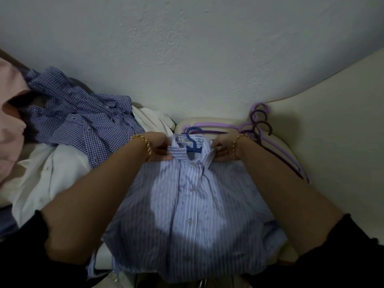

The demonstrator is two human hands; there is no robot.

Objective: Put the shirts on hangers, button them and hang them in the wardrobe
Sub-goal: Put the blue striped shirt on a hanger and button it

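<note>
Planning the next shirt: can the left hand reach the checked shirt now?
Probably, once freed: the checked shirt lies uncovered beside the left hand, which grips the striped shirt by its collar.

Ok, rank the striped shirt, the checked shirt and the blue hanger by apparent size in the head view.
1. striped shirt, largest, though nearest the camera.
2. checked shirt, crumpled and farther off.
3. blue hanger, only its hook and neck showing.

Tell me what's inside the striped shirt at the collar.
A blue hanger: its hook and neck stick out at the collar of the striped shirt. Its arms are covered by fabric, so their seating cannot be seen. Left hand and right hand grip the collar.
</note>
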